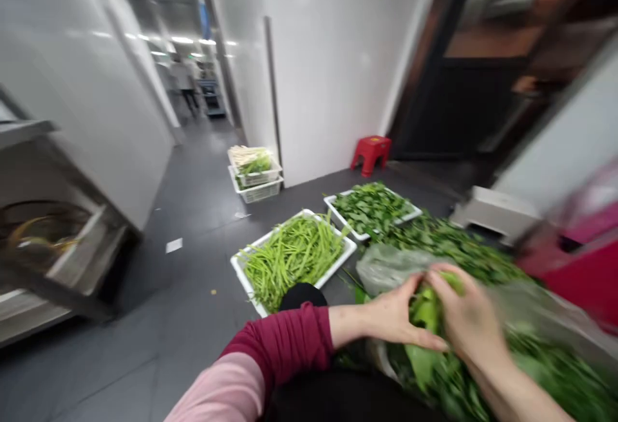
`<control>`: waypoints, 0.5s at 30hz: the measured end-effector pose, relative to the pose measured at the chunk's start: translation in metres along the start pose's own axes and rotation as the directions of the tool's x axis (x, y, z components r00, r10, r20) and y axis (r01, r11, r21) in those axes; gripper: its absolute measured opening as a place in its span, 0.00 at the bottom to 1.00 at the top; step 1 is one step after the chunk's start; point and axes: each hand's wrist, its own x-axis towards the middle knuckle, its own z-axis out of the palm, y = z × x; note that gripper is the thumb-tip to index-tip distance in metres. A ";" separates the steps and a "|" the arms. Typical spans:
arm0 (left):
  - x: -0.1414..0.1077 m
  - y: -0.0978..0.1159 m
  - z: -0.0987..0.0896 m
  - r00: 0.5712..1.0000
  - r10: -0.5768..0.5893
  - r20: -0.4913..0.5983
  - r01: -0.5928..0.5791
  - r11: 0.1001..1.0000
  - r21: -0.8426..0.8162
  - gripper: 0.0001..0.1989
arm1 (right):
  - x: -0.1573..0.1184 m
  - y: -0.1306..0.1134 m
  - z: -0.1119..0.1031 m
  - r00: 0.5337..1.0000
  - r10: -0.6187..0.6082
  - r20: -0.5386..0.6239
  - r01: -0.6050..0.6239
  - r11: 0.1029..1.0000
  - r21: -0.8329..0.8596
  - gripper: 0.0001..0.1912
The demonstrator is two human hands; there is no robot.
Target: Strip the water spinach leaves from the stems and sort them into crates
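Hands (393, 312) with greens (427, 311), dark floor (193, 280), pale walls (333, 74)

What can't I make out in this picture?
All in the head view:
Full shape of the greens between the left hand and right hand: fingers cover it.
Contents of the shelf: blurred.
Distant person: too small, blurred.
Pink object: blurred, cut off by the right edge.

Holds greens (427, 314) in left hand (396, 314) and right hand (472, 319), beside a plastic bag (390, 269) and near a white tray (338, 265) of stems (293, 253).
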 end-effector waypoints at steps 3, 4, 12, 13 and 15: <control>0.020 -0.008 0.048 1.000 0.028 0.007 -0.024 0.945 -0.326 0.51 | 0.003 0.019 0.001 0.967 0.253 0.044 -0.255 0.925 0.283 0.19; 0.024 -0.016 0.055 1.000 -0.015 0.021 0.022 0.917 -0.397 0.49 | 0.006 0.027 0.000 0.945 0.315 0.085 -0.322 0.864 0.387 0.20; 0.094 -0.084 0.034 0.912 -0.407 -0.055 0.404 0.913 -0.061 0.16 | 0.070 0.099 0.012 0.930 0.341 0.135 -0.360 0.781 0.511 0.17; 0.111 -0.094 0.028 0.903 -0.413 -0.119 0.419 0.908 0.031 0.14 | 0.089 0.107 0.020 0.933 0.340 0.121 -0.353 0.793 0.496 0.17; 0.147 -0.118 0.013 0.886 -0.402 -0.231 0.442 0.882 0.161 0.11 | 0.135 0.122 0.041 0.938 0.327 0.115 -0.341 0.813 0.471 0.16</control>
